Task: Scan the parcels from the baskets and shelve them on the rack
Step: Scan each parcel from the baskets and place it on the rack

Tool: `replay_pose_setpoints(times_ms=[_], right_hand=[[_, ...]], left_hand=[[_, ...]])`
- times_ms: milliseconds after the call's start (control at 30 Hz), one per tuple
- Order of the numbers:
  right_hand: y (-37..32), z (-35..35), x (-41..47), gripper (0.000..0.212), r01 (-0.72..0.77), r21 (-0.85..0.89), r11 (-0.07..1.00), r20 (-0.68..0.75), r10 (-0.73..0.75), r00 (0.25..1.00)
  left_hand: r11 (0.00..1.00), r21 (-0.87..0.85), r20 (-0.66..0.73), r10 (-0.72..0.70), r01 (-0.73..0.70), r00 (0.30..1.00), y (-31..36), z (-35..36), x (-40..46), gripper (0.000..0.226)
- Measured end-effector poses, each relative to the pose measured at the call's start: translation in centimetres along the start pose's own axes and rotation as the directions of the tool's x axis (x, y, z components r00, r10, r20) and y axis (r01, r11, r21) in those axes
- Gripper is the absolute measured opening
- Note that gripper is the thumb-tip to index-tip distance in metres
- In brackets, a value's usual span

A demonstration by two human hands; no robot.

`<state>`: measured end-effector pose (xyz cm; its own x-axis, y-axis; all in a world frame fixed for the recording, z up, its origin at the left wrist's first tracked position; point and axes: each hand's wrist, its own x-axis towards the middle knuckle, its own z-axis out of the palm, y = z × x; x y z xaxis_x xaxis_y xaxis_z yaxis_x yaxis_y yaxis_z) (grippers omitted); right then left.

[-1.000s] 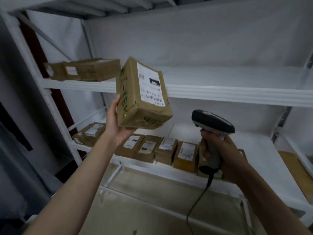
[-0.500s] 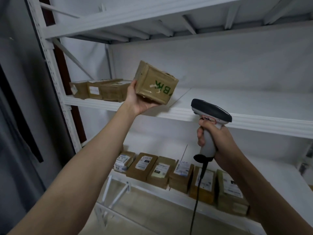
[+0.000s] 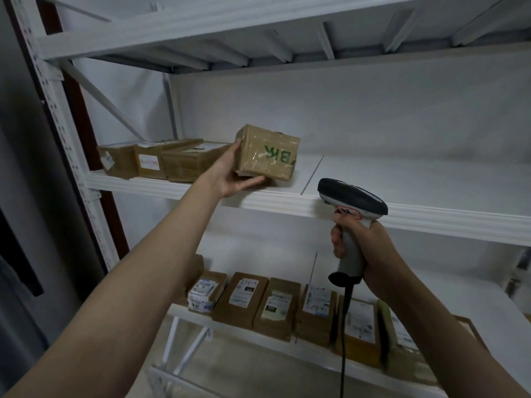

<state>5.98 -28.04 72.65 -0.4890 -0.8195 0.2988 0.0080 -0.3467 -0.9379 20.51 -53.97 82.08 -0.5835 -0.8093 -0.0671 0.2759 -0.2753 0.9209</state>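
Head view: the left hand (image 3: 230, 175) cups the brown parcel (image 3: 267, 156) from below and the left, thumb up its side, fingers curled under it. The parcel sits at the front edge of the middle shelf (image 3: 402, 216), just right of the boxes (image 3: 172, 160) at the shelf's left end, its long side along that edge. The right hand (image 3: 365, 248) grips the scanner (image 3: 352, 202), lower and well right; the left alone can push the parcel back.

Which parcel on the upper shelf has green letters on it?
The parcel that the left hand holds at the right end of the row; green marker letters show on its front face, while the three beside it show only labels.
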Motion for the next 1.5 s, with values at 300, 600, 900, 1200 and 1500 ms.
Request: replay_pose_setpoints(times_ms=[300,600,900,1200,1500], right_hand=[[1.4,2.4,1.1,0.006,-0.028,-0.023,0.999,0.004,0.028,1.000],[1.5,3.6,0.7,0.005,-0.044,-0.036,0.998,-0.037,0.043,0.998],[2.0,3.7,-0.5,0.007,-0.057,-0.037,0.998,-0.074,0.054,0.996],[2.5,2.9,-3.8,0.019,-0.094,-0.095,0.991,-0.119,0.082,0.989],[4.4,-4.0,-12.2,0.010,-0.346,-0.216,0.913,-0.287,0.280,0.916]], left_hand=[[0.506,0.851,-0.154,0.499,-0.142,0.853,0.9,-1.9,-1.0,0.091],[-0.566,0.715,0.646,0.311,-0.410,0.698,-1.0,4.4,-0.9,0.075],[-0.565,0.730,0.655,0.420,-0.384,0.628,0.6,1.0,-1.2,0.053],[-0.502,0.730,0.682,0.499,-0.463,0.535,-1.1,0.5,-2.7,0.055],[-0.312,0.419,0.878,0.378,-0.853,0.293,-16.0,8.5,-6.9,0.023]])
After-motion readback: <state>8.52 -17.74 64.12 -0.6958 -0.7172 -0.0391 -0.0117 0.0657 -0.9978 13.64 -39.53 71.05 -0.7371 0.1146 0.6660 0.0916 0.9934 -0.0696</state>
